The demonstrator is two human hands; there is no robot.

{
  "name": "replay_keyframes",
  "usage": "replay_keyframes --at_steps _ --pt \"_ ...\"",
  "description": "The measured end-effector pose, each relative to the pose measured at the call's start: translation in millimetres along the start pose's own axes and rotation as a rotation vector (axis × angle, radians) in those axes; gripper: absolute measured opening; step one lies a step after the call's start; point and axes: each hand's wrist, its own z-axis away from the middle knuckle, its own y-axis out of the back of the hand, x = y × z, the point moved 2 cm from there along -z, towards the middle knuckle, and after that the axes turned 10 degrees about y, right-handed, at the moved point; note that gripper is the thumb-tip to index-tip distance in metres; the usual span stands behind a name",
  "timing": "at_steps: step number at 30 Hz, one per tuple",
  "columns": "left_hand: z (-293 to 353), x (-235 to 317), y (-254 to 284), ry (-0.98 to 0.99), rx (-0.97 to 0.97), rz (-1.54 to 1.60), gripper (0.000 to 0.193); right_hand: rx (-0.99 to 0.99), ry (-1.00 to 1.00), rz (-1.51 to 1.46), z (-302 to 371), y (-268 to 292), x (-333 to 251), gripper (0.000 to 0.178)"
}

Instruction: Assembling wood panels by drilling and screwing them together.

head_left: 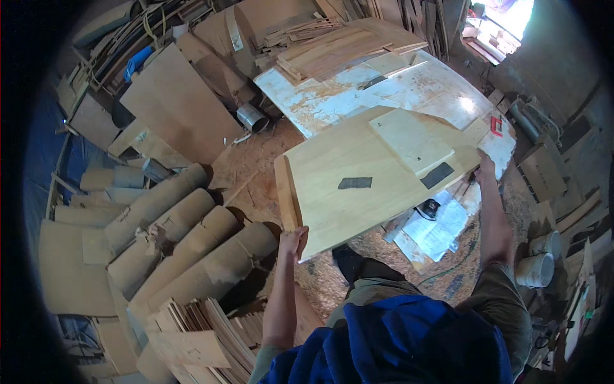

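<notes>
The left grip (295, 243) is clamping the plywood panel (332, 153)'s near-left corner beside a wooden strip (286, 195), the right grip (486, 168) its right end, and the panel, seemingly raised but not yet released, is overlapping the white counter (293, 105) in view, carrying a smaller board (409, 141).
</notes>
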Motion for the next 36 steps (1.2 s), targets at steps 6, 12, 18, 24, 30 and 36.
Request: replay_keyframes --at_steps 6,12,18,24,30,36 --pt "-34 74 -2 0.057 0.395 -0.152 0.017 0.083 -0.014 -0.048 -65 -93 68 0.037" --pt "-91 111 0 -0.008 0.543 -0.003 0.014 0.035 -0.097 -0.042 -130 -178 147 0.035" --pt "-163 133 -6 0.085 0.55 -0.023 0.011 0.102 0.102 0.489 -195 -243 178 0.048" --pt "-224 84 31 0.275 0.142 0.226 0.016 0.329 0.075 0.775 -159 -230 213 0.067" --pt "-223 116 23 0.325 0.201 -0.087 0.015 0.139 0.275 0.82 41 -270 262 0.052" --pt "-225 112 43 0.498 -0.458 0.037 0.019 -0.173 -0.565 0.412 233 -306 332 0.033"
